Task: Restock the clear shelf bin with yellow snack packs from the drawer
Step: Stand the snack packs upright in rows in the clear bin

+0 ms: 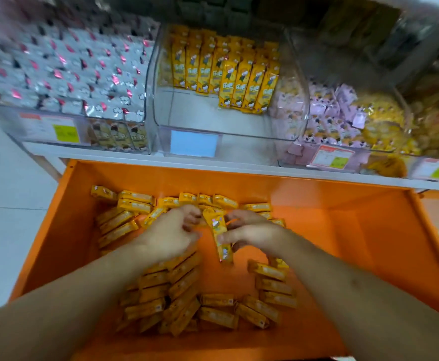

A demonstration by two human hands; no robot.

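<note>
Gathering step: yellow snack packs are being collected inside the orange drawer (369, 230); nothing is being carried to the shelf yet.
Right hand (252, 233): one upright yellow pack (219, 231) is pinched between thumb and curled fingers, label side up.
Left hand (173, 237): fingers are curled beside that pack, over the heap; whether anything is gripped cannot be told, since motion blur and the hand's own back hide the fingertips.
Next move, judged: more packs are likely to be bunched into a stack, then lifted over the drawer's front edge and stood in rows in the bin's bare front part. A firm two-handed squeeze is called for, as slick wrappers may slide apart.
Orange drawer: dozens of loose yellow packs (184, 295) are lying flat in rough rows at left and centre; the right part shows bare floor.
Clear shelf bin (187, 121): standing yellow packs (242, 82) fill the back and right; the front left is unfilled.
Left neighbour bin (64, 74): silver-and-pink packets are stacked full.
Right neighbour bin (338, 113): pale pink packets, with yellowish bagged snacks beyond.
</note>
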